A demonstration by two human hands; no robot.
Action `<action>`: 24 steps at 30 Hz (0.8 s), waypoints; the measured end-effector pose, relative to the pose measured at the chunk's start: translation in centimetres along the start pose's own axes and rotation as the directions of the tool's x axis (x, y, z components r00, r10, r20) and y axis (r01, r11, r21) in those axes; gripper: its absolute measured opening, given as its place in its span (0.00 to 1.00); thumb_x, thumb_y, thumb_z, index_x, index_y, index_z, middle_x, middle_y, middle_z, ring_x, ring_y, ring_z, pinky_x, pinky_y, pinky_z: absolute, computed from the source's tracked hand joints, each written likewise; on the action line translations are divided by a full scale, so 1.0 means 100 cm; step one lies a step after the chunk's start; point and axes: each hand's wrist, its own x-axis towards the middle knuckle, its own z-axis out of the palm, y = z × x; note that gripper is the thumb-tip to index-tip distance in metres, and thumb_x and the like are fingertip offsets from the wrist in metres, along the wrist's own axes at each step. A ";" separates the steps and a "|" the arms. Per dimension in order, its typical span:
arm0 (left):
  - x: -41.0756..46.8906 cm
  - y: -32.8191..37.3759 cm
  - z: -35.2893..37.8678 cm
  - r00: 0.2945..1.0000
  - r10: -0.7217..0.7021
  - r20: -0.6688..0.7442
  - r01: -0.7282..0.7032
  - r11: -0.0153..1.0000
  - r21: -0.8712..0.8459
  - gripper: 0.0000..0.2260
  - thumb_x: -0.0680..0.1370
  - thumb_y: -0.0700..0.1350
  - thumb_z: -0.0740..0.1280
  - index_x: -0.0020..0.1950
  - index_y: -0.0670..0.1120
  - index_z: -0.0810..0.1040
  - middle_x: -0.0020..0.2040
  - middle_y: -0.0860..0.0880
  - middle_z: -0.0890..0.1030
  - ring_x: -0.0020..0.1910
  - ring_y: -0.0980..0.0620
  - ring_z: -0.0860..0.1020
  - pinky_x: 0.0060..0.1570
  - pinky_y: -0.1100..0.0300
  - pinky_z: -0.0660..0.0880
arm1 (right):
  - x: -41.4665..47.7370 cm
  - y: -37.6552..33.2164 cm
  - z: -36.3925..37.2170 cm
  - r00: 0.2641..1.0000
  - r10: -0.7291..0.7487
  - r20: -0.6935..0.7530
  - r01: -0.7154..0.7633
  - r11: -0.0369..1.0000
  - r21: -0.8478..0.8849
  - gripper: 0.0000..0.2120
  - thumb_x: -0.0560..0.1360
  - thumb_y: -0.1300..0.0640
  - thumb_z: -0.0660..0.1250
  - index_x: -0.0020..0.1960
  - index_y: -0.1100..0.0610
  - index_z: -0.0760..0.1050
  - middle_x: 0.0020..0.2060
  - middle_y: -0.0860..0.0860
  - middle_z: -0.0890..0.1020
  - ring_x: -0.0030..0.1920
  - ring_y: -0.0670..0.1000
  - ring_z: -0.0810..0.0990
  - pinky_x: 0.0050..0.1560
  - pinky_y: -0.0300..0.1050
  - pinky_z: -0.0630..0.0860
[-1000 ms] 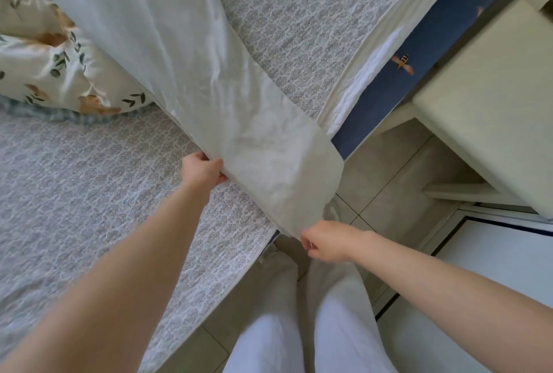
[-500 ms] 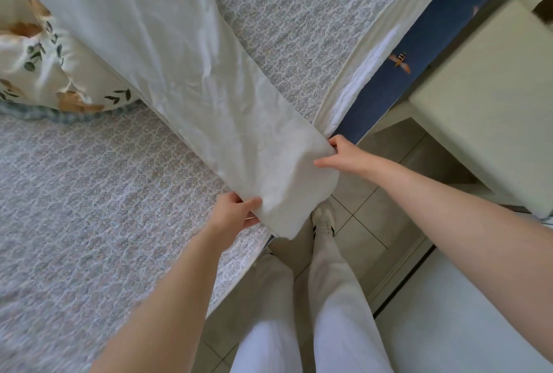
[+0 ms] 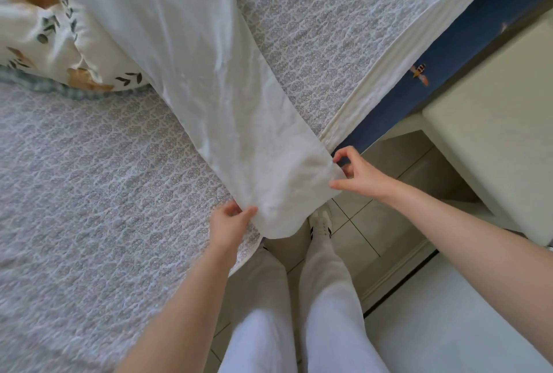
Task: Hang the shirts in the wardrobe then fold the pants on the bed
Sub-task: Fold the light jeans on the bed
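White crumpled cotton pants (image 3: 194, 79) stretch across the grey quilted bed (image 3: 89, 193) from 11 o'clock toward 5. The left hand (image 3: 229, 223) pinches the hem. The right hand (image 3: 357, 175) touches its far corner, grip unclear. The fabric looks light and limp, so both hem corners are best held.

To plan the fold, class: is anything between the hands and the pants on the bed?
Nothing visible. The left hand pinches one hem corner of the pants on the bed, and the right hand touches the other corner.
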 end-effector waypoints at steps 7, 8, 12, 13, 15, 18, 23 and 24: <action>-0.029 0.010 0.016 0.991 -0.078 0.111 0.106 0.953 -0.282 0.12 0.75 0.35 0.70 0.56 0.48 0.77 0.53 0.49 0.83 0.53 0.48 0.81 0.48 0.57 0.77 | -0.016 -0.017 -0.017 0.992 0.011 0.123 -0.014 0.999 0.028 0.32 0.74 0.59 0.71 0.71 0.51 0.57 0.57 0.52 0.80 0.53 0.45 0.80 0.46 0.35 0.75; -0.035 0.013 0.017 0.992 -0.071 0.102 0.097 0.957 -0.273 0.13 0.75 0.35 0.71 0.56 0.49 0.77 0.53 0.50 0.83 0.53 0.48 0.81 0.49 0.56 0.78 | -0.019 -0.021 -0.020 0.989 -0.008 0.147 0.007 1.000 0.009 0.32 0.75 0.59 0.71 0.72 0.51 0.58 0.60 0.51 0.78 0.56 0.46 0.80 0.49 0.37 0.76; -0.060 0.025 0.015 0.994 -0.046 0.097 0.066 0.974 -0.216 0.18 0.74 0.37 0.73 0.61 0.50 0.75 0.57 0.50 0.82 0.55 0.48 0.81 0.51 0.53 0.79 | -0.040 -0.043 -0.033 0.962 -0.083 0.261 0.097 0.995 -0.040 0.35 0.75 0.60 0.69 0.74 0.44 0.54 0.69 0.47 0.69 0.62 0.49 0.76 0.60 0.44 0.75; -0.067 0.029 0.014 0.995 -0.040 0.092 0.059 0.975 -0.215 0.19 0.74 0.37 0.72 0.62 0.50 0.75 0.56 0.51 0.82 0.55 0.48 0.81 0.51 0.53 0.79 | -0.046 -0.048 -0.036 0.954 -0.097 0.285 0.110 0.993 -0.031 0.36 0.75 0.61 0.69 0.75 0.43 0.54 0.70 0.46 0.68 0.63 0.48 0.75 0.59 0.42 0.74; -0.082 0.034 0.014 0.995 -0.033 0.098 0.056 0.970 -0.236 0.16 0.75 0.35 0.70 0.59 0.51 0.77 0.55 0.51 0.83 0.54 0.49 0.82 0.52 0.53 0.79 | -0.057 -0.055 -0.044 0.943 -0.100 0.317 0.123 0.991 -0.054 0.34 0.76 0.62 0.67 0.74 0.41 0.57 0.71 0.45 0.67 0.65 0.46 0.73 0.61 0.40 0.71; -0.100 0.036 0.014 0.990 -0.058 0.132 0.092 0.958 -0.271 0.14 0.75 0.35 0.69 0.59 0.47 0.79 0.55 0.49 0.84 0.54 0.47 0.82 0.51 0.53 0.79 | -0.068 -0.060 -0.054 0.953 -0.048 0.298 0.060 0.998 -0.033 0.33 0.75 0.59 0.70 0.71 0.42 0.56 0.63 0.53 0.77 0.59 0.50 0.79 0.57 0.44 0.76; -0.128 0.033 0.024 0.978 -0.064 0.198 0.100 0.978 -0.180 0.12 0.75 0.37 0.70 0.58 0.44 0.80 0.55 0.48 0.85 0.57 0.47 0.81 0.61 0.53 0.76 | -0.081 -0.064 -0.070 0.960 -0.007 0.279 0.002 1.000 0.016 0.27 0.75 0.60 0.70 0.67 0.49 0.59 0.53 0.51 0.84 0.53 0.49 0.82 0.50 0.44 0.77; -0.134 0.033 0.027 0.980 -0.054 0.192 0.085 0.984 -0.155 0.11 0.75 0.37 0.70 0.56 0.46 0.81 0.54 0.49 0.85 0.56 0.48 0.82 0.61 0.53 0.76 | -0.083 -0.065 -0.073 0.962 -0.005 0.274 0.002 1.000 0.012 0.26 0.75 0.60 0.70 0.66 0.50 0.61 0.53 0.51 0.84 0.54 0.50 0.82 0.53 0.47 0.77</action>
